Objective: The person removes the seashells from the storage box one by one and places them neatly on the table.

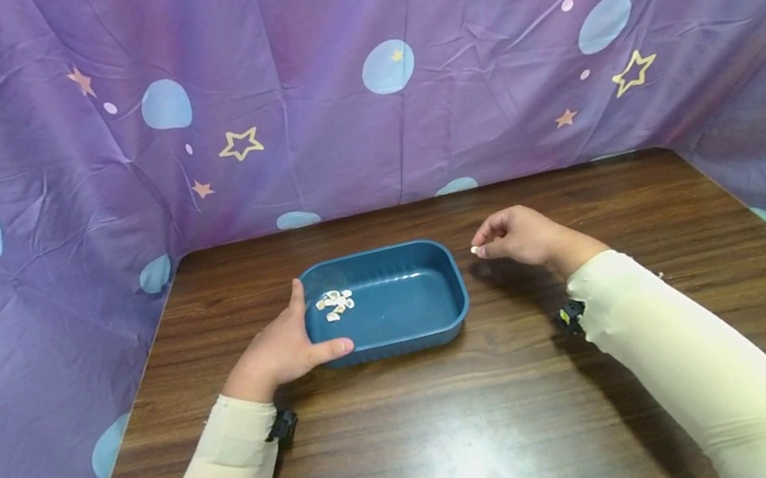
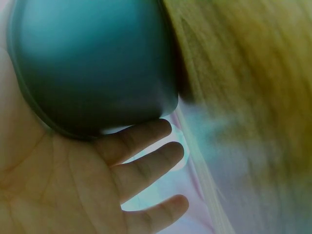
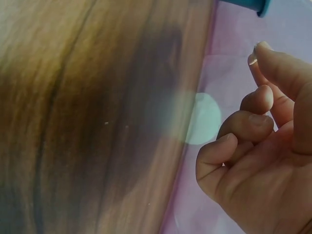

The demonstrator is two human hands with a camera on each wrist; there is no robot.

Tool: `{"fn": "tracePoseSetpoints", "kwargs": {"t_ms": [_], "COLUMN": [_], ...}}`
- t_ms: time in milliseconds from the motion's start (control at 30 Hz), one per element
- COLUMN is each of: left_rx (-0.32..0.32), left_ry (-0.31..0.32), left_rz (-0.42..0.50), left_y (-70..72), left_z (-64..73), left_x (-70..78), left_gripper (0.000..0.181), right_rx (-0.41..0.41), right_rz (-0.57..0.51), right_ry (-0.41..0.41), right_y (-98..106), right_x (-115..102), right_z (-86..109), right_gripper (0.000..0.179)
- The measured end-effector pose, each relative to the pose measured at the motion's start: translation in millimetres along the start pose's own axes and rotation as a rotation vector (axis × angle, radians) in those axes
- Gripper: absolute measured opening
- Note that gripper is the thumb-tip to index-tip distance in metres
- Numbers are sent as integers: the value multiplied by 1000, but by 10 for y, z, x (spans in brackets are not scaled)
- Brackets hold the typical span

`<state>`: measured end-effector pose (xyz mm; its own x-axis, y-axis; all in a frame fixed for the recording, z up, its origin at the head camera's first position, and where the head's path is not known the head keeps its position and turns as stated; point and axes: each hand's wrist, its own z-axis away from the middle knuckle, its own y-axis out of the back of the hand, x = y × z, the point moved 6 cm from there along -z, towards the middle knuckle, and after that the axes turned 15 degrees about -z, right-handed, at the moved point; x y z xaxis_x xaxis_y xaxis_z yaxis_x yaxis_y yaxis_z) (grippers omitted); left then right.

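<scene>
A blue rectangular plastic basin (image 1: pixel 400 342) stands on the table. Several small white pieces, like bits of shell (image 1: pixel 338 301), lie in a loose cluster at its left end. My left hand (image 1: pixel 286 344) holds that end, thumb along the front rim and index finger at the back left corner. In the left wrist view, the other fingers (image 2: pixel 146 168) spread beside the outer wall. To the right of the basin, my right hand (image 1: pixel 523 237) is raised, pinching one small white piece (image 1: pixel 474 250) between thumb and index fingertip. Its remaining fingers are curled in the right wrist view.
The brown wood-grain table (image 1: pixel 475 426) carries a bright glare patch near its front. A purple curtain (image 1: pixel 331 112) with stars and blue spots hangs behind and at both sides. Tiny white specks (image 1: pixel 661 275) show on the table by the right forearm.
</scene>
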<state>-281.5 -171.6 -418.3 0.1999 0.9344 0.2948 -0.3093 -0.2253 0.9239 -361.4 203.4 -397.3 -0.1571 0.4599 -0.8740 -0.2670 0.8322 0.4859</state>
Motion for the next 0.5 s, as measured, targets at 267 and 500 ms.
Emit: {"fn": "tracePoseSetpoints", "kwargs": {"t_ms": [267, 500], "left_rx": [1, -6], "left_ry": [-3, 9], "left_rz": [8, 10], "left_y": [1, 6], "left_z": [-4, 13], "left_x": [-1, 2], "left_gripper": [138, 138], "right_rx": [-48, -77], "right_rz": [89, 134], "right_ry": [-64, -79], "right_y": [-77, -140], "right_x": [101, 104], "right_z": [-46, -58], "right_gripper": [13, 12]}}
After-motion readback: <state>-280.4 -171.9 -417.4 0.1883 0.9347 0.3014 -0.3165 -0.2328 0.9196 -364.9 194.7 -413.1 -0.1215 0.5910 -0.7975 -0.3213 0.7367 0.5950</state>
